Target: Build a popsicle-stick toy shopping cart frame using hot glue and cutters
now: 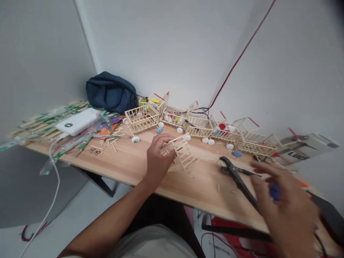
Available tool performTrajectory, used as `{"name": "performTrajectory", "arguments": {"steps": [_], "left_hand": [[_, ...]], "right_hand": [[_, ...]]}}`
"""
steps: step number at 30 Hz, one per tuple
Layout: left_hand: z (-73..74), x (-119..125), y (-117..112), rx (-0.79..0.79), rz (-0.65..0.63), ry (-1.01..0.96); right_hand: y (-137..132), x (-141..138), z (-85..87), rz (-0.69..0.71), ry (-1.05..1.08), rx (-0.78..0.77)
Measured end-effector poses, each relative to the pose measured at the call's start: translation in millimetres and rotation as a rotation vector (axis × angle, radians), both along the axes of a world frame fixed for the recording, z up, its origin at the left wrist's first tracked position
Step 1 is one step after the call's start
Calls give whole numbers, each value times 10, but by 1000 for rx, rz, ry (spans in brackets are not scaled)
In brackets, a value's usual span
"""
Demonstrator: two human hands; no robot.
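Note:
My left hand (160,157) is closed on a small wooden stick frame (185,152), a ladder-like lattice of pale sticks tilted above the table. My right hand (285,204) is blurred at the right, with thumb and fingers apart. It is over the handle end of the black pliers (238,179), whose jaws point to the far left; I cannot tell whether it touches them. A dark blue thing (274,191) shows between its thumb and fingers, too blurred to name; whether it is held or lies behind is unclear.
Several stick-built carts, such as this cart (142,118), stand along the wall with white bottle caps (135,139) for wheels. Left are a white power bank (77,122) with a cable, bagged sticks (40,125) and a blue bag (111,92). Stick scraps lie about the wooden table (126,157).

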State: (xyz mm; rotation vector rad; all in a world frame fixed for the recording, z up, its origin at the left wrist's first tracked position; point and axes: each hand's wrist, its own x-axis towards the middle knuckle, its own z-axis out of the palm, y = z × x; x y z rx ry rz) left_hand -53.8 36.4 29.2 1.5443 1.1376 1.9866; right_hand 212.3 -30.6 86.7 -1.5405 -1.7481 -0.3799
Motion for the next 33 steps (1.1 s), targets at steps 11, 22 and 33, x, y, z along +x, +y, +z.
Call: {"name": "performTrajectory", "arguments": {"steps": [11, 22, 33], "left_hand": [[27, 4, -11, 8, 11, 4], [50, 10, -41, -1, 13, 17], [49, -18, -32, 16, -12, 36]], "right_hand": [[20, -976, -402, 337, 133, 56], [203, -1410, -427, 307, -71, 186], [258, -1368, -389, 328, -119, 211]]}}
